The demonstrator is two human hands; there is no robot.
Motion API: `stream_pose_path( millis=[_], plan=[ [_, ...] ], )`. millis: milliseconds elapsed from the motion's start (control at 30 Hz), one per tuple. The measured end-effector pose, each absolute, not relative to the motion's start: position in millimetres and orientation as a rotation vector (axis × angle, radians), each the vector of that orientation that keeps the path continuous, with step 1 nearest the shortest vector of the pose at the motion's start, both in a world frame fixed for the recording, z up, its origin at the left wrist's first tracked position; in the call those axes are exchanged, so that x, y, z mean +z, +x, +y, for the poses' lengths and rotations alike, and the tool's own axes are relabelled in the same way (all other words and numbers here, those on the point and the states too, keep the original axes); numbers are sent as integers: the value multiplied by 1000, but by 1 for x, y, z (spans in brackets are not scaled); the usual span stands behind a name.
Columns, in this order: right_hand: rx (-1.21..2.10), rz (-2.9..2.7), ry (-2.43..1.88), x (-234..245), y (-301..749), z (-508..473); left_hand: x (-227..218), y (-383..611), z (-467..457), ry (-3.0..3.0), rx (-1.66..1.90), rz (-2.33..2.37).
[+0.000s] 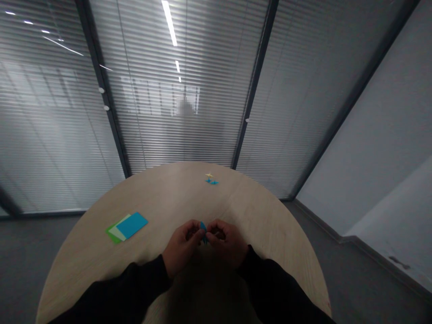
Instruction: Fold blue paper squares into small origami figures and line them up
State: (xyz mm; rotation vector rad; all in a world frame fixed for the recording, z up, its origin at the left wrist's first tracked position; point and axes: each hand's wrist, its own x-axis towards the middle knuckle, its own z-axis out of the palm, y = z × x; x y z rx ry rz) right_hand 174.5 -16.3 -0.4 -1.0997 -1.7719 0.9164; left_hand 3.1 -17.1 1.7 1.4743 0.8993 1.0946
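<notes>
Between my two hands is a small piece of folded blue paper (203,225), held upright over the near middle of the table. My left hand (185,244) pinches it from the left with thumb and forefinger. From the right, my right hand (227,243) grips it with its thumb and curled fingers. Most of the paper is hidden behind my fingertips, so its exact shape cannot be made out. Farther off, near the far edge, lie small folded paper figures: two blue ones (213,182) and a yellow one (209,175).
The round wooden table (168,193) spans the lower view. Blue, pale green and green paper sheets (132,225) lie overlapped to the left of my hands. Beyond the table stand glass panels with blinds (209,135), and a white wall (378,171) rises on the right.
</notes>
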Motion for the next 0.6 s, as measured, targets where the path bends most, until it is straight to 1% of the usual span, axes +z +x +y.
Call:
stream_pose_path(
  millis=[100, 267, 467, 600],
  plan=[
    [1043, -1699, -1068, -6, 175, -15, -1, 3, -16, 1441, 1099, 899],
    [1101, -1637, -1091, -7, 173, -15, -5, 1, -14, 1417, 1058, 897],
    [1039, -1652, -1147, -6, 169, -18, -5, -1, -13, 1428, 1130, 897],
    [908, -1723, -1133, -6, 168, -19, -6, 1, -14, 1371, 1140, 816]
  ],
)
